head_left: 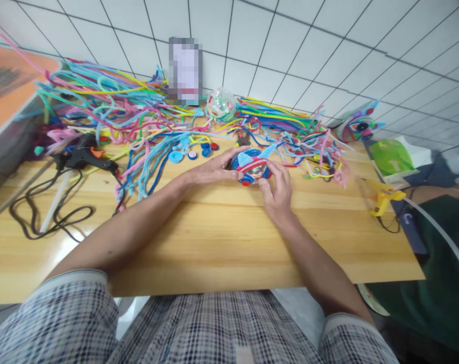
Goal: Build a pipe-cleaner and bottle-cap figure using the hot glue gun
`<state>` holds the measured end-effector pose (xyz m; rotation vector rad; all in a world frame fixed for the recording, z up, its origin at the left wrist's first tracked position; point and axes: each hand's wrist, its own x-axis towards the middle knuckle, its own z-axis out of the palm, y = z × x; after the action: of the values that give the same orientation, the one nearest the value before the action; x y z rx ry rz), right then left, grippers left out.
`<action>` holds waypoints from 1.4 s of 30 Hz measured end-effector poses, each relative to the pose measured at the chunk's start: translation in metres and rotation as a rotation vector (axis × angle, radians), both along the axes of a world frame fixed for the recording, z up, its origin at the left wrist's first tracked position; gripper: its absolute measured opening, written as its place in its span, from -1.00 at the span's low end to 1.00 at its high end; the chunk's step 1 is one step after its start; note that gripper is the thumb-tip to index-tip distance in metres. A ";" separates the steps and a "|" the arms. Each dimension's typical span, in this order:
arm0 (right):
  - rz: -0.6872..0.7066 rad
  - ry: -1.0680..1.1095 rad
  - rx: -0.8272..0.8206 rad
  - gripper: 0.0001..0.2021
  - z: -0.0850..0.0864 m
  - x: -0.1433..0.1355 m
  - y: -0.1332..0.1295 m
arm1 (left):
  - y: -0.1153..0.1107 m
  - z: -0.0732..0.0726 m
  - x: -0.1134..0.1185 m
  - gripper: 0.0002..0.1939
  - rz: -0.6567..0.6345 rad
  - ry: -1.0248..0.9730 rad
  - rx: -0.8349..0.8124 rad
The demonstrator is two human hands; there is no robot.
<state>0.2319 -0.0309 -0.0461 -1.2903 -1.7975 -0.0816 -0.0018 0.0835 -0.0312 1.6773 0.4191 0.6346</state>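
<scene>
Between both hands sits a small pipe-cleaner craft figure (pixel 253 163), blue and red with light-blue pointed pieces on top and a clear, shiny middle. My left hand (pixel 217 169) grips its left side, thumb along the front. On the other side, my right hand (pixel 278 191) holds it with thumb and fingers. Just to the left lie small coiled discs (pixel 205 149) in blue and red, plus a light-blue coil (pixel 175 156). Behind the figure rests a dark-handled tool (pixel 243 137), partly hidden.
Heaps of coloured pipe cleaners (pixel 111 96) line the wall, with a clear ball (pixel 221 104) among them. A black glue gun (pixel 87 154) and its cord lie left, a yellow glue gun (pixel 384 197) right. A finished-looking craft piece (pixel 360 126) stands far right, near a person's dark green clothing (pixel 438 242).
</scene>
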 end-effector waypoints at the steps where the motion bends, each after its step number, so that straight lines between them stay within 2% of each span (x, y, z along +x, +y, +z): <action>1: -0.004 -0.001 0.003 -0.55 0.000 -0.001 0.000 | 0.000 -0.001 0.001 -0.03 -0.004 -0.009 -0.011; 7: -0.004 0.022 -0.002 -0.55 0.000 -0.004 -0.001 | 0.002 -0.003 0.002 -0.05 -0.018 -0.035 -0.048; 10: -0.005 0.012 0.016 -0.55 -0.001 -0.005 0.000 | 0.002 0.001 0.001 -0.05 -0.022 -0.039 -0.038; 13: 0.006 0.010 0.038 -0.55 -0.003 -0.006 0.001 | 0.003 0.013 -0.002 0.02 -0.034 0.023 -0.010; 16: 0.012 -0.004 0.032 -0.53 -0.005 -0.006 0.002 | 0.003 0.031 -0.011 0.07 -0.064 0.148 0.018; 19: 0.013 -0.048 0.029 -0.50 -0.006 -0.009 0.002 | 0.002 0.047 -0.019 -0.13 -0.069 0.220 0.015; 22: 0.036 -0.097 0.072 -0.49 -0.005 -0.013 0.000 | 0.003 0.054 -0.021 -0.27 0.004 0.281 0.067; 27: 0.126 -0.163 0.082 -0.43 -0.002 -0.021 -0.003 | 0.006 0.052 -0.012 -0.15 0.112 0.357 0.159; 31: 0.186 -0.148 0.117 -0.43 0.001 -0.023 -0.005 | 0.002 0.050 -0.009 -0.28 0.099 0.381 0.211; 42: 0.166 -0.095 0.085 -0.49 0.001 -0.015 -0.006 | -0.021 0.040 -0.014 -0.31 0.182 0.304 0.166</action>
<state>0.2167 -0.0366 -0.0454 -1.0895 -1.9538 -0.1275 -0.0161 0.0625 0.0087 1.9164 0.7613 0.5588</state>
